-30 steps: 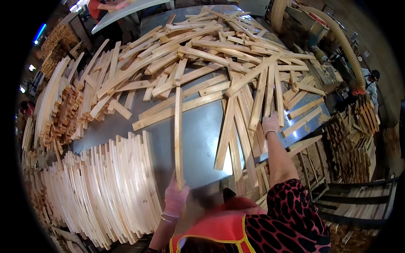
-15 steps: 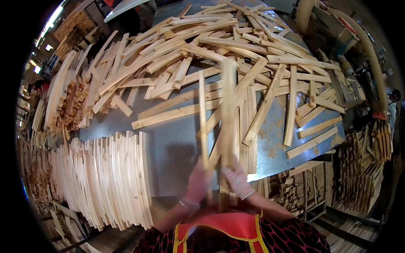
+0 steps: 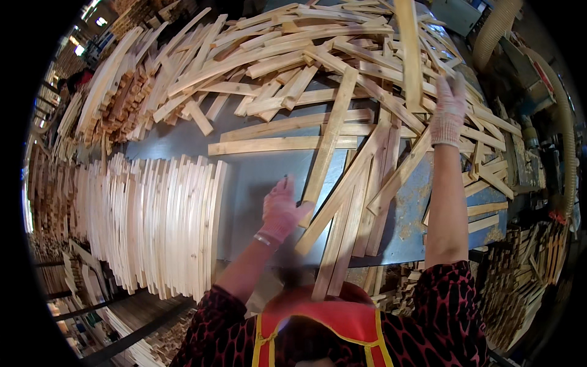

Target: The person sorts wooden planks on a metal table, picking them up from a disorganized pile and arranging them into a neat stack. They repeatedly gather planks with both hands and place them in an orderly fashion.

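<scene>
Both my hands wear pale pink knit gloves. Left of centre, low over the metal table, my left hand (image 3: 282,211) is open with its fingers apart. Its thumb comes up to the lower end of a long wooden strip (image 3: 332,140) that slants away over the tabletop; whether it touches cannot be made out. My right hand (image 3: 449,113) reaches far out to the right, fingers stretched and holding nothing. Just left of it a lighter wooden strip (image 3: 409,55) points away, over the heap of loose strips (image 3: 293,61). Several more strips (image 3: 342,226) overhang the near table edge.
A tight row of upright-looking strips (image 3: 159,226) stands at the near left of the metal table (image 3: 244,183). Behind it are stacked strips (image 3: 116,79). A ribbed hose (image 3: 498,30) and machinery are at the far right. Sawdust (image 3: 406,189) lies on the table's right part.
My hands were together near my body with blurred strips raised in them. They have parted: the right has gone far right and let go, the left forward and left, now open.
</scene>
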{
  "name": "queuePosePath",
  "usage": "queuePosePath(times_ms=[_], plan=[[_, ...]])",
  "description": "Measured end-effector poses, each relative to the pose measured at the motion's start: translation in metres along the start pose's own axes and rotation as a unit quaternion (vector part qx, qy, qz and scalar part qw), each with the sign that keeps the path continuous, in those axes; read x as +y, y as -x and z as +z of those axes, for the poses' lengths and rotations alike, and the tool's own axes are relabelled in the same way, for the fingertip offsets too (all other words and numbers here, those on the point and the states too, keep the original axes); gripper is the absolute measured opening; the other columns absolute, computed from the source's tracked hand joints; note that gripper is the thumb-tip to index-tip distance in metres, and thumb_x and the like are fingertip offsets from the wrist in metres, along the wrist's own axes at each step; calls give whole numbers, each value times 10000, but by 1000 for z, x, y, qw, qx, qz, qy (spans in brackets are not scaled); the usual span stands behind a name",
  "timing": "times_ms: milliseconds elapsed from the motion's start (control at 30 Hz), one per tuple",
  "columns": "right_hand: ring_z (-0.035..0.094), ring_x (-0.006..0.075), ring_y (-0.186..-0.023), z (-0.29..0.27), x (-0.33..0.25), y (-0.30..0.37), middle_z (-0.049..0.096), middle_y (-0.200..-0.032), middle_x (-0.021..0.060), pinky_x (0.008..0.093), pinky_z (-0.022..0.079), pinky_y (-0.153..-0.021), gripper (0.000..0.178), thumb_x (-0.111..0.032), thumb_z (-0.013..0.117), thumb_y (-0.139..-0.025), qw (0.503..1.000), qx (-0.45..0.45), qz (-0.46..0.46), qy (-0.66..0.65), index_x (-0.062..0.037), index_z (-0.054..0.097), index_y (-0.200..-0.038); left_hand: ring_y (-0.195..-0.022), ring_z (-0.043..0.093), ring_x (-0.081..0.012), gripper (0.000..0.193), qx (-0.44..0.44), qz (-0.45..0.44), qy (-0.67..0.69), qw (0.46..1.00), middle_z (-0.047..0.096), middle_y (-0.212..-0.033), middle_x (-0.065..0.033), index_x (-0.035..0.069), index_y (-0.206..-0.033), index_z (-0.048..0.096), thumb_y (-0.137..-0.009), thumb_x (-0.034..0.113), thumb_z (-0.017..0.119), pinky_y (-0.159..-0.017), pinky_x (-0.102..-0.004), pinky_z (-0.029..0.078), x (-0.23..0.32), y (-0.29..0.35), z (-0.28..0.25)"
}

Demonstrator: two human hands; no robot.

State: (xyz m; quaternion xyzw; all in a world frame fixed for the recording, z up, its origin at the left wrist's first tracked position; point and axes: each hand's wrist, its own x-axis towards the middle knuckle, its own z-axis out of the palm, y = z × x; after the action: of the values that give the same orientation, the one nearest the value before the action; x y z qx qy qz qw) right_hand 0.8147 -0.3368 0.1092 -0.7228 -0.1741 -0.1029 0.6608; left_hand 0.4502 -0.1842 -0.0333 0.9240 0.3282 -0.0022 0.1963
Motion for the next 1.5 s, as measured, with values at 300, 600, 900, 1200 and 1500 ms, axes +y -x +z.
queuePosePath(times_ms=[300,600,900,1200,1500], plan=[[661,231,-995,-57,160,154,684,-1146,113,376,556,-877,499,-135,713,-935,929,0,355,-103,36,581,-1385,-1141,699,-401,785,-50,-61,342,937,722,-1220,-252,57,-1551,481,-865,327,749,-993,-459,542,-37,39,28],[695,251,-1042,12,-4,474,708,-1184,136,392,570,-925,633,-291,740,-946,904,-212,369,-38,-28,520,-1478,-1141,673,-448,619,16,-109,257,960,707,-1204,-256,54,-1453,588,-891,289,695,-982,-515,534,-131,235,-14],[653,502,-1152,158,-50,523,686,-1222,299,489,529,-990,664,-299,679,-892,793,-592,119,79,-19,494,-1465,-1328,542,-354,757,43,-86,-96,991,584,-1401,-165,56,-1456,551,-860,480,748,-1121,-544,413,-179,267,-56],[326,340,-1569,90,-42,359,557,-1537,34,577,274,-1242,686,-338,748,-882,454,-626,-257,580,-279,536,-1532,-1444,416,-359,767,29,-133,-189,972,489,-1517,-160,44,-1533,465,-869,350,698,-1181,-538,340,-209,254,-30],[634,366,-1164,131,-23,317,693,-1117,123,493,513,-1001,428,-270,749,-765,736,-500,-283,358,-98,672,-1149,-1190,637,-372,977,-136,-53,-34,989,592,-1379,-218,33,-1593,404,-868,610,713,-1017,-489,503,-107,227,-22]])
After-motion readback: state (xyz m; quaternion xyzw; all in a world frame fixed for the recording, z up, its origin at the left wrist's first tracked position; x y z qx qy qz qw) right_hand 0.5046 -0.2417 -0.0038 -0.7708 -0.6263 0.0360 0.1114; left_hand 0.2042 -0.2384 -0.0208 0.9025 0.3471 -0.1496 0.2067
